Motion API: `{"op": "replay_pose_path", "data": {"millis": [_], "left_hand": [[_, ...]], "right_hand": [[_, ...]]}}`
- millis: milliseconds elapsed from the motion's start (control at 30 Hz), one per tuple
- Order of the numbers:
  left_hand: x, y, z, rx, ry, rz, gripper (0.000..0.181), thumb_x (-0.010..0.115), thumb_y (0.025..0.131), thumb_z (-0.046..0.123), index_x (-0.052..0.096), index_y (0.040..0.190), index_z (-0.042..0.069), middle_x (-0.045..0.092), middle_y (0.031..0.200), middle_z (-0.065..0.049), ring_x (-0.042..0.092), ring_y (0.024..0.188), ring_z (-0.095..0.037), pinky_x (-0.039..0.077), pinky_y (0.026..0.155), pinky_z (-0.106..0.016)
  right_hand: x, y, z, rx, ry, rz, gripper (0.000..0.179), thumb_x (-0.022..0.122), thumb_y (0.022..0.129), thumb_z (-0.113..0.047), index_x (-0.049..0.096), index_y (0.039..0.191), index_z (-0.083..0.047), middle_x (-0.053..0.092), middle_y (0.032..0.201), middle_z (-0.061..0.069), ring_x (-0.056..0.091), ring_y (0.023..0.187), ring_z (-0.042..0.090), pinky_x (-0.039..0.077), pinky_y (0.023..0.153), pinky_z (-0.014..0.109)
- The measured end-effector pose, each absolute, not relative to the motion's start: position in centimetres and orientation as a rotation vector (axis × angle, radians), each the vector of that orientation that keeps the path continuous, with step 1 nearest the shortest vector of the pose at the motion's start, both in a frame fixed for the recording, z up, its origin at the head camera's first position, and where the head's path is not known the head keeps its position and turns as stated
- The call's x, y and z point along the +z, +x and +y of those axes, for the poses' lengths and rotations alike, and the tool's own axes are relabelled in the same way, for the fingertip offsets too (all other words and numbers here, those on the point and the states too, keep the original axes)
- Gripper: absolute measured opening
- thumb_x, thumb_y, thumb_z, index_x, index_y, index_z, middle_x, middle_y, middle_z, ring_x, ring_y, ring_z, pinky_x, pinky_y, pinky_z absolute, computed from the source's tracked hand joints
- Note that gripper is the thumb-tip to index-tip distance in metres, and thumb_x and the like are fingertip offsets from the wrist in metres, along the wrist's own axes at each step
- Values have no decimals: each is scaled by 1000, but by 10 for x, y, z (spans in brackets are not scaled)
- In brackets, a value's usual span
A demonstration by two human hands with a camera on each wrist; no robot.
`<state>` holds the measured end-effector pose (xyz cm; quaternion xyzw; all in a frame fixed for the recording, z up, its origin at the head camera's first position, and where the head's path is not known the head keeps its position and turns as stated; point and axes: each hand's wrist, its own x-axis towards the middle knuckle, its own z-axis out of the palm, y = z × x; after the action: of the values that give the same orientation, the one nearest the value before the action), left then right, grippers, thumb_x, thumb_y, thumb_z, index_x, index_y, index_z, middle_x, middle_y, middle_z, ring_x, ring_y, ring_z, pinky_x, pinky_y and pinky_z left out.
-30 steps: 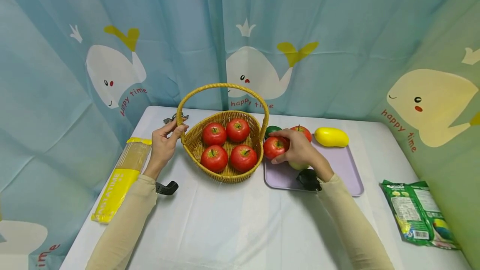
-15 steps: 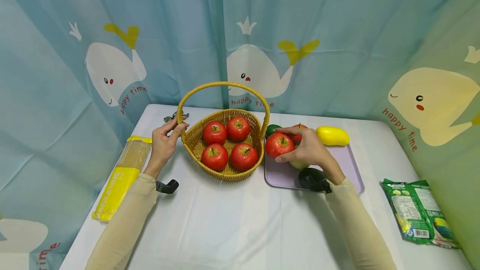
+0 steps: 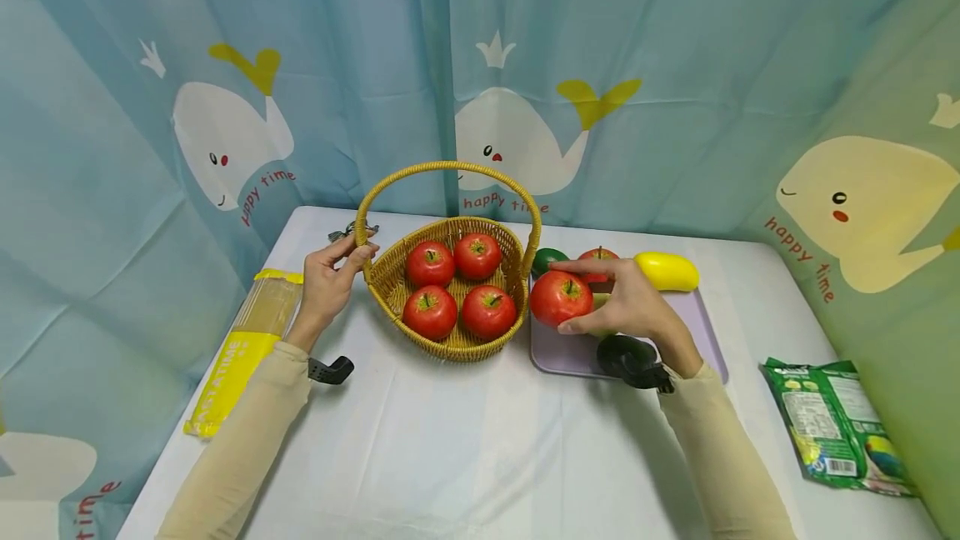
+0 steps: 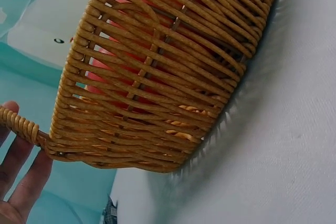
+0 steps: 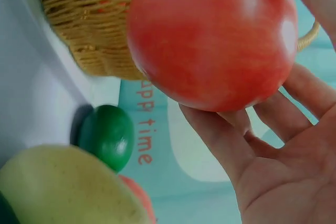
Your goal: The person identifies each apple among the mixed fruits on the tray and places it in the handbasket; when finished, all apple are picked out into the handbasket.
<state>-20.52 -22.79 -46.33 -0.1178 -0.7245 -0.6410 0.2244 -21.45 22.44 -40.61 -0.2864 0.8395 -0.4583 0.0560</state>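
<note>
My left hand (image 3: 330, 282) pinches the lower left end of the handle on a woven wicker basket (image 3: 390, 312). Several red apples lie inside that basket, one of them the front right apple (image 3: 488, 312). Between thumb and fingers, my right hand (image 3: 626, 298) grips another red apple (image 3: 560, 298), held over the left edge of a lilac tray (image 3: 558, 357) and just right of the basket. In the right wrist view the held apple (image 5: 210, 40) hangs above a yellow-green fruit (image 5: 68, 187) and a dark green fruit (image 5: 107, 137).
On the tray, a red apple (image 3: 598, 255) and a yellow oblong fruit (image 3: 666, 272) lie behind my right hand. A yellow pasta packet (image 3: 240, 357) lies at the left, a green snack bag (image 3: 836, 427) at the right. A blue curtain (image 3: 675, 23) hangs behind the table.
My right hand has raised the apple from the tray and drawn it slightly toward me, uncovering more of the red apple behind. The left hand stays on the basket handle.
</note>
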Motion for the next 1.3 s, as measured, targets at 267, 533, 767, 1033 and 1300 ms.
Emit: {"op": "replay_pose_path", "data": {"millis": [267, 533, 767, 1033, 1300], "left_hand": [[-456, -200, -222, -1649, -295, -2025, 27, 67, 102, -1, 73, 128, -6, 75, 110, -33, 70, 94, 0, 59, 82, -12], [-454, -194, -209, -1680, -216, -1940, 35, 63, 105, 1, 66, 139, -5, 72, 121, -33, 73, 102, -4, 60, 87, -12], [-455, -197, -210, -1555, -270, -1967, 33, 63, 104, -1, 68, 137, -5, 73, 114, -28, 71, 98, 1, 59, 82, -9], [-455, -198, -213, -1441, -321, -1991, 29, 64, 106, 4, 72, 132, -3, 75, 108, -22, 69, 96, 2, 59, 79, -9], [-435, -185, -200, -1391, -327, -1973, 26, 63, 102, -8, 71, 125, -14, 72, 105, -32, 75, 92, -38, 57, 77, -7]], "right_hand": [[-400, -208, 210, -1380, -971, 2469, 73, 105, 64, -19, 76, 131, -20, 77, 120, 0, 73, 99, 18, 65, 87, 31], [-403, -204, 192, -1358, -1134, 2472, 74, 103, 65, -18, 74, 133, -11, 77, 125, 1, 67, 105, 14, 64, 88, 33], [-399, -205, 175, -1377, -1174, 2442, 75, 102, 68, -19, 72, 136, -13, 74, 131, -2, 67, 113, 14, 65, 91, 32], [-396, -209, 155, -1407, -1139, 2428, 75, 102, 70, -22, 72, 138, -22, 74, 131, -8, 68, 114, 13, 64, 97, 37], [-396, -218, 133, -1462, -1100, 2385, 74, 101, 70, -22, 72, 138, -20, 74, 132, -4, 69, 114, 17, 64, 96, 48]]}}
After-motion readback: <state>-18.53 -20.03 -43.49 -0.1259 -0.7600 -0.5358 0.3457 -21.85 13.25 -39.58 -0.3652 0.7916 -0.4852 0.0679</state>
